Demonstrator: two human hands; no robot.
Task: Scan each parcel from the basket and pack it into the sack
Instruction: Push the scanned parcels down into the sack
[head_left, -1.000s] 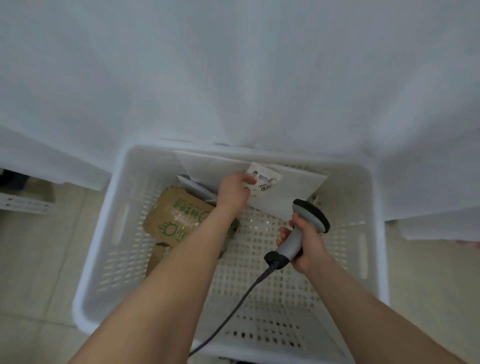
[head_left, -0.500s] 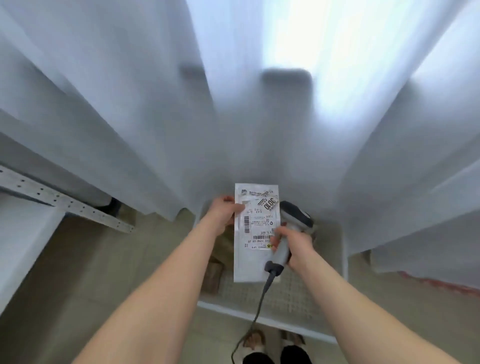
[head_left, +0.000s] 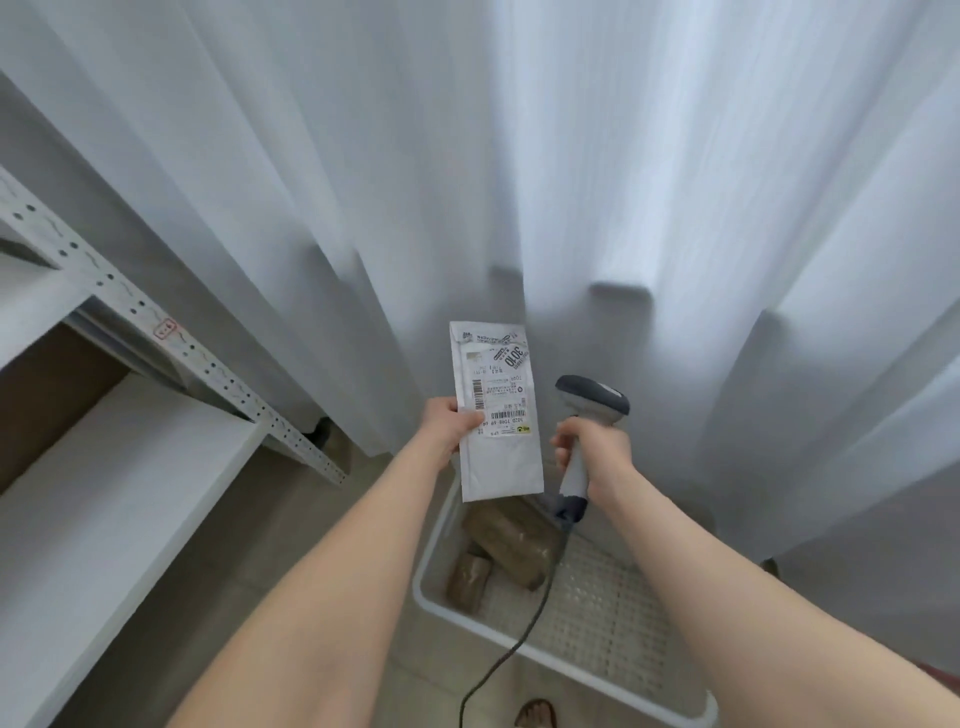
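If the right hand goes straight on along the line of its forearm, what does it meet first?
Probably the white parcel that the left hand holds up: it lies up and left of the right hand, which grips the scanner. Depth is unclear; it may pass and reach the curtain.

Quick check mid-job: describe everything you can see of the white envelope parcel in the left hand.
The white envelope parcel is a flat, slim rectangle, seemingly soft plastic. A printed shipping label with barcodes covers its upper half, facing the camera; the lower half is plain. It is upright above the basket. The left hand pinches its left edge, thumb on front. The scanner in the right hand stands apart to its right.
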